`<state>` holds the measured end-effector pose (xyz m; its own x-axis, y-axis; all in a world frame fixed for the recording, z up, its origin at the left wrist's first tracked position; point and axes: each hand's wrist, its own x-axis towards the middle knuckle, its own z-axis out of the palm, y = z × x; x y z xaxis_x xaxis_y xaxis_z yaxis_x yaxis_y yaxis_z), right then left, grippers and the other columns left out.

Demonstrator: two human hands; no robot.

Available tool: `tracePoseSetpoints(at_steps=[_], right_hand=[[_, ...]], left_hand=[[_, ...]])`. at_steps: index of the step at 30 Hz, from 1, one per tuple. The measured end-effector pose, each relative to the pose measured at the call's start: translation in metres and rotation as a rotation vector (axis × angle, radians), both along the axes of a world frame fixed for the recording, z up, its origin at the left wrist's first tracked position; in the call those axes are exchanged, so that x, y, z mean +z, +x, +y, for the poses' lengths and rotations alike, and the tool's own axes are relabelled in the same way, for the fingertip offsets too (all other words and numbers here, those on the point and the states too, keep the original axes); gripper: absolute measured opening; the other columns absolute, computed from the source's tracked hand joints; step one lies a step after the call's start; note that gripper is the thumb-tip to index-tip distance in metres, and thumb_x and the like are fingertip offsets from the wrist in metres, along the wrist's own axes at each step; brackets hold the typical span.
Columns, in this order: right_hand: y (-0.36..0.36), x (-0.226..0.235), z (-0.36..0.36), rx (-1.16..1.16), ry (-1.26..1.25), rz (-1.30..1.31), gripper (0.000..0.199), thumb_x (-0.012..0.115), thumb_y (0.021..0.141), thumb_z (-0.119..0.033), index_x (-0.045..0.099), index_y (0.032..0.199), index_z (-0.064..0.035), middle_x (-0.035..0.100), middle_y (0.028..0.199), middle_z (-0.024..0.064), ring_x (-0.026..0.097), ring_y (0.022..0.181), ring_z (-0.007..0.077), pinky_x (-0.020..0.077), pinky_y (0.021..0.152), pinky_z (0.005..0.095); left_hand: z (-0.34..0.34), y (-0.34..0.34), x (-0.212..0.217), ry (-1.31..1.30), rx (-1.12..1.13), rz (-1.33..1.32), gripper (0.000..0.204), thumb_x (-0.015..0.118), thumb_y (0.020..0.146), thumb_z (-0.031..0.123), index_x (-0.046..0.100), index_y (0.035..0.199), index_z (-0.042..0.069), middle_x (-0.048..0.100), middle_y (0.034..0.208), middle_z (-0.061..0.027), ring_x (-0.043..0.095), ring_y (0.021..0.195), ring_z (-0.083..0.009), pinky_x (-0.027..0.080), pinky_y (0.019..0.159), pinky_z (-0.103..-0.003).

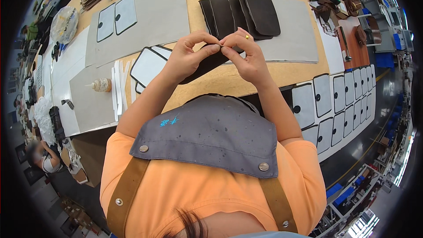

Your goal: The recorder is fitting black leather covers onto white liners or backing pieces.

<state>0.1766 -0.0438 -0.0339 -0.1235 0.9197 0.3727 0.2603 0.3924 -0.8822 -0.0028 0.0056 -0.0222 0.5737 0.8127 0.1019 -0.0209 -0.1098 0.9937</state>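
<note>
Both of my hands meet over the middle of the worktable, pinching the upper edge of a dark brown leather-like panel [203, 67]. My left hand [190, 55] grips it between thumb and forefinger, with the panel hanging partly behind that hand. Fingertip to fingertip with it, my right hand [246, 57] pinches the same edge near a corner; a ring shows on one finger. Just beyond the right hand, several dark brown panels [264, 14] lie overlapped in a fanned row on a grey sheet. White panels with dark borders [149, 67] lie beside my left forearm.
A grey board [163, 11] at the far left bears two white panels [126, 14]. A glue bottle [102, 85] lies near white strips [118, 88] on the left. Several white panels with black dots [323, 94] stand in rows at right. A plastic bag [64, 24] sits far left.
</note>
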Motion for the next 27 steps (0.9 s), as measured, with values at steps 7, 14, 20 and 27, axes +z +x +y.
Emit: tracePoseSetpoints(at_steps=[7, 14, 20, 27], right_hand=[[0.015, -0.003, -0.008, -0.059, 0.009, -0.132, 0.007, 0.061, 0.079, -0.012, 0.057, 0.084, -0.0099, 0.056, 0.079, -0.0024, 0.054, 0.087, 0.0133, 0.0172, 0.106, 0.0426], [0.034, -0.003, -0.009, -0.125, 0.134, -0.347, 0.011, 0.064, 0.076, -0.008, 0.058, 0.085, -0.0097, 0.057, 0.082, 0.0, 0.056, 0.084, 0.0174, 0.0215, 0.105, 0.0416], [0.053, -0.03, -0.07, -0.145, 0.355, -0.785, 0.012, 0.065, 0.071, -0.008, 0.057, 0.077, -0.0137, 0.056, 0.082, -0.0048, 0.059, 0.087, 0.0147, 0.0202, 0.106, 0.0466], [0.081, -0.133, -0.117, -0.235, -0.359, -0.522, 0.011, 0.062, 0.079, -0.013, 0.058, 0.087, -0.0066, 0.061, 0.087, 0.0061, 0.059, 0.083, 0.024, 0.0388, 0.091, 0.043]], left_hand=[[0.002, -0.01, -0.009, -0.148, 0.002, -0.056, 0.008, 0.061, 0.086, 0.011, 0.062, 0.088, 0.004, 0.057, 0.08, 0.0009, 0.053, 0.075, -0.0063, 0.042, 0.07, -0.02], [0.01, -0.01, -0.016, -0.072, -0.072, -0.002, 0.018, 0.053, 0.092, 0.017, 0.058, 0.103, 0.005, 0.058, 0.098, -0.002, 0.053, 0.092, -0.0093, 0.04, 0.083, -0.024], [0.025, -0.033, -0.066, -0.177, 0.084, 0.212, 0.032, 0.048, 0.094, 0.029, 0.054, 0.116, 0.006, 0.056, 0.109, -0.0043, 0.049, 0.103, -0.0133, 0.037, 0.09, -0.027], [-0.033, -0.01, -0.169, -0.487, -0.087, 0.599, 0.029, 0.05, 0.093, 0.028, 0.053, 0.108, 0.003, 0.058, 0.099, -0.0045, 0.054, 0.094, -0.0135, 0.042, 0.082, -0.028]])
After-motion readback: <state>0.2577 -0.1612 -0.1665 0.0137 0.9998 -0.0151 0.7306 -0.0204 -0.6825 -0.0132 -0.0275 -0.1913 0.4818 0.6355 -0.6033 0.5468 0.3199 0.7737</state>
